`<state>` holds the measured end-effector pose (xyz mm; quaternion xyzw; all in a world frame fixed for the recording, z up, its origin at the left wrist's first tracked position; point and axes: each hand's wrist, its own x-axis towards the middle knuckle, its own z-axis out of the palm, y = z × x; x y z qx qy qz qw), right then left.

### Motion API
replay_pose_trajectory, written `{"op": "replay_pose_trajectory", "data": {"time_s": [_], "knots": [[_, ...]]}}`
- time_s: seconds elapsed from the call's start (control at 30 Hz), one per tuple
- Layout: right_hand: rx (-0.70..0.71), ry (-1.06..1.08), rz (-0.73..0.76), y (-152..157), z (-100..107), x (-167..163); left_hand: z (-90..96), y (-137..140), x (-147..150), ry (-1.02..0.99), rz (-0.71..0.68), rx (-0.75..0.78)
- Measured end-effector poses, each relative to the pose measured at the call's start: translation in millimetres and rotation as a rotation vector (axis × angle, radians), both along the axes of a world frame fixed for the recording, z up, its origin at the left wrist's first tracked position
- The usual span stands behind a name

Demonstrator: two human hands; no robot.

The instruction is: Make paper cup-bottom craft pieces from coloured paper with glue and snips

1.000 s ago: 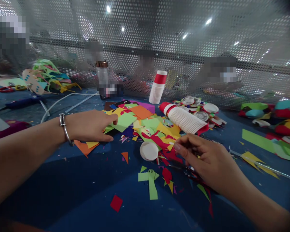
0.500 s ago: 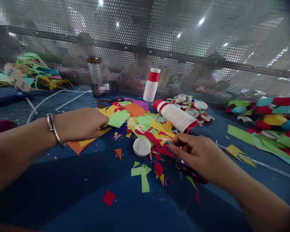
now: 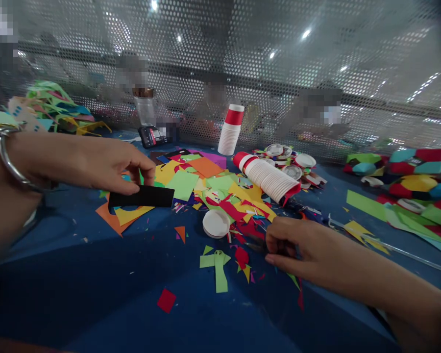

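Head view showed a wide dark-blue worktop (image 3: 95, 294) backed by a perforated metal screen (image 3: 279, 73), with blurred people seated beyond it. Across the middle lay a heap of coloured paper offcuts (image 3: 220, 189) in green, yellow, orange and red, and on its far side a long sleeve of stacked red-and-white ribbed paper cups (image 3: 270, 179) lay tipped over, with a shorter upright stack of the same cups (image 3: 231, 130) behind. To the right sat a cluster of multicoloured paper balls (image 3: 411, 184).

The left hand (image 3: 95, 164), a metal bangle (image 3: 11, 162) on its wrist, held a black rectangular strip of card (image 3: 142, 197) raised just above the worktop at the heap's near-left edge. Thumb and forefinger were pinched on its upper left edge. The strip looked very light and thin, stiff enough to stay flat from one edge, yet easy to crease or tear; a pinch near an edge or corner would suit it.

The right hand (image 3: 297, 242) rested low on the worktop, its fingers curled together over something dark among the scraps; what it gripped I could not tell.

Close by lay a round white paper disc (image 3: 216, 223), a green paper cross-shaped cutout (image 3: 216, 264) and a small red paper square (image 3: 166, 300). Loose scraps crowded the space between the hands.
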<state>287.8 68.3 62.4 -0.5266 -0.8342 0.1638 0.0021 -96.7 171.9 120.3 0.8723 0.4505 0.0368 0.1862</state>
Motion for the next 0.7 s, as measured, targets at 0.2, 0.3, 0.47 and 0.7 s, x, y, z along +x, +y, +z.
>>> {"op": "replay_pose_trajectory", "data": {"time_s": [0.2, 0.3, 0.47, 0.7], "knots": [[0.04, -0.01, -0.034, 0, 2, -3, -1.6, 10, 11, -0.001, -0.033, -0.041], [0.125, 0.062, -0.056, 3, 4, -3, -10.2, 15, 15, 0.037, -0.073, -0.049], [0.159, 0.236, -0.131, 6, 5, -4, -22.9, 14, 25, -0.067, 0.039, 0.023], [-0.03, 0.69, -0.257, 7, 3, -6, -31.3, 10, 34, -0.119, 0.09, 0.162]]}}
